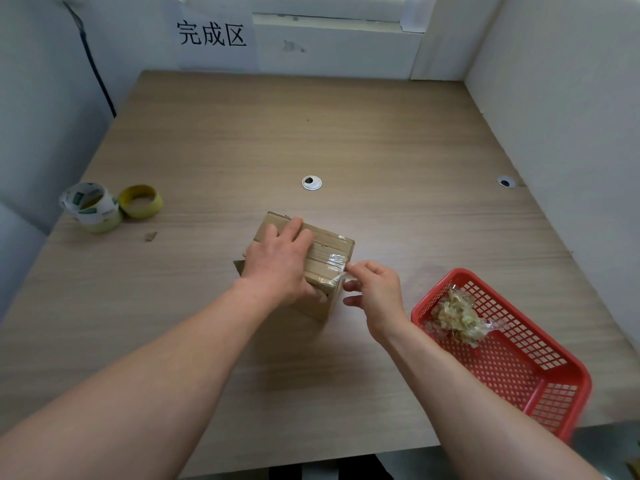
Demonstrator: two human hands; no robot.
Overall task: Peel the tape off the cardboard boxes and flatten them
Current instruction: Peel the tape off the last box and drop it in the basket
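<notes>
Left hand (277, 261) grips cardboard box (330, 245); right hand (375, 294) pinches tape (337, 271).

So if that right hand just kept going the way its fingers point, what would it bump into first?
Most likely the cardboard box. The right hand pinches the clear tape at the box's near corner and points leftward at it, with the left hand holding the box just beyond.

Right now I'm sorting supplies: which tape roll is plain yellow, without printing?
The yellow roll, on the right of the pair near the left edge of the table. The white roll beside it has green print.
</notes>
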